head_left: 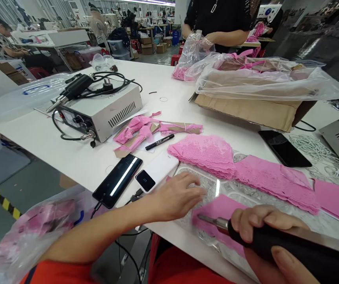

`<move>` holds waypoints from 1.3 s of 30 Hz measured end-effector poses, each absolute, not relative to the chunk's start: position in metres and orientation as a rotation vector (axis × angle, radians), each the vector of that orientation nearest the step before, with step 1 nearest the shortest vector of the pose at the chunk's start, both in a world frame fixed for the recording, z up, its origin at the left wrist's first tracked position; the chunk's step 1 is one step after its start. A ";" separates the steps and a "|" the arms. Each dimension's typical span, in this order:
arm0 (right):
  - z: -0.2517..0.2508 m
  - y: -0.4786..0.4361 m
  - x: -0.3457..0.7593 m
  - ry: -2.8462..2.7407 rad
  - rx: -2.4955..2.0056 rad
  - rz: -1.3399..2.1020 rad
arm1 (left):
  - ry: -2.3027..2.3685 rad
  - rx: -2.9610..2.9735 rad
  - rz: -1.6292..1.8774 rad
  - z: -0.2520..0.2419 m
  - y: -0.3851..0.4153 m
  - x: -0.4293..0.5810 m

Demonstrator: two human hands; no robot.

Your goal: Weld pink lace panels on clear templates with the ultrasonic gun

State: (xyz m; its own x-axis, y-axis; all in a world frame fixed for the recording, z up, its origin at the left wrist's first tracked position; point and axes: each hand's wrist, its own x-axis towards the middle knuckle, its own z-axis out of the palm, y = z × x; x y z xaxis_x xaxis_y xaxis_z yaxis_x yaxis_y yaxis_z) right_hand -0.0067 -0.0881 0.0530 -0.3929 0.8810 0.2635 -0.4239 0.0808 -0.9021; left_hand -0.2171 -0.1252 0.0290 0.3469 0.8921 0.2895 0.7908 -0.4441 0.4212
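Nearest to the camera, a black handheld tool (311, 248) is in the right grip (268, 217), whose fingers are closed around its handle. Its metal tip points to the left and away from the person, and just over the loose pink fabric piece (219, 205). So this piece lies to the left of the right grip, partly hidden under it; for that reason I cannot tell its long axis. The right grip is the nearer one, while the left grip (178, 197) is just beside the far left corner, with fingers loosely bent. It is blurred, and I cannot tell if it pinches anything.

Among the other things, the largest is the white surface (157, 79). Well beyond the right grip is a carton (246, 108) with plastic over it; beyond the left grip, a grey machine (107, 114). Under the pink piece lies a clear patterned sheet (240, 191). Directly beyond the piece, a stack of pink lace (264, 173) limits the room. Left of the left grip is a black phone (116, 181), then a white power bank (160, 167) just beyond, and farther a marker (159, 142). Between tip and piece, I see nothing in the way.
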 end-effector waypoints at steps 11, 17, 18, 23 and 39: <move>0.051 -0.081 -0.020 -1.284 -0.410 1.530 | 1.575 2.388 0.832 0.008 -0.177 -0.210; 0.049 -0.081 -0.021 -1.286 -0.389 1.526 | 1.581 2.417 0.839 0.009 -0.175 -0.210; 0.049 -0.081 -0.021 -1.292 -0.391 1.530 | 1.581 2.422 0.847 0.009 -0.175 -0.210; 0.047 -0.081 -0.019 -1.315 -0.401 1.539 | 1.595 2.424 0.824 0.009 -0.176 -0.209; 0.047 -0.052 0.002 -1.089 -0.520 1.287 | 1.611 2.473 0.873 0.018 -0.168 -0.202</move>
State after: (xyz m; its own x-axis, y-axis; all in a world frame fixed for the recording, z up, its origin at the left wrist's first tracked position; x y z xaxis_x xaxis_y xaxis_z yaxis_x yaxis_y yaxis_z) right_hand 0.0017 -0.0524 0.0467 -0.0890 0.9327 0.3494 -0.4988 0.2619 -0.8262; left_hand -0.2017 -0.1682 0.0177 0.2919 0.8582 0.4222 0.8221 -0.4507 0.3479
